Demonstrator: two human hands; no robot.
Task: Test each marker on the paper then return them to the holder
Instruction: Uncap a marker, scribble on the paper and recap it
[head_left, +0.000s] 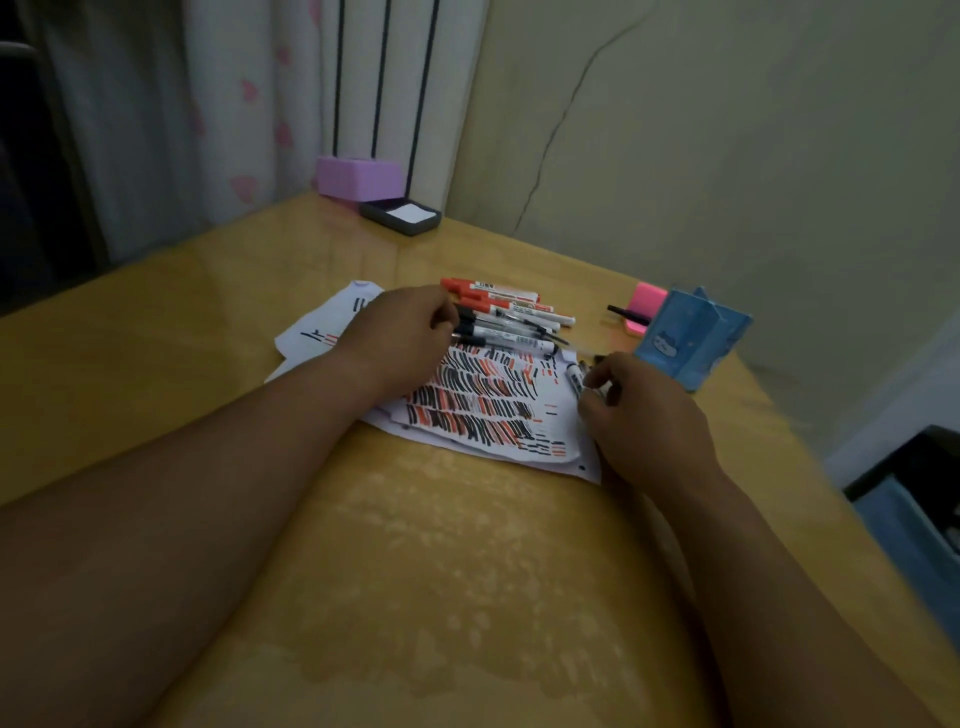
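Note:
A white sheet of paper (483, 410), covered in rows of black and red strokes, lies mid-table. Above it lies a row of several markers (511, 314), red ones at the back and black ones in front. My left hand (405, 332) rests on the paper with its fingertips closed on the cap ends of the black markers. My right hand (639, 410) sits at the paper's right edge and grips a black marker (575, 378), whose white barrel sticks out toward the paper. The blue marker holder (691, 338) stands just beyond my right hand.
A pink sticky-note pad (644, 306) with a black marker (626, 313) across it lies left of the holder. A purple box (358, 176) and a dark tray (400, 215) sit at the table's back corner by the curtain. The wall is close behind; the table's right edge drops off.

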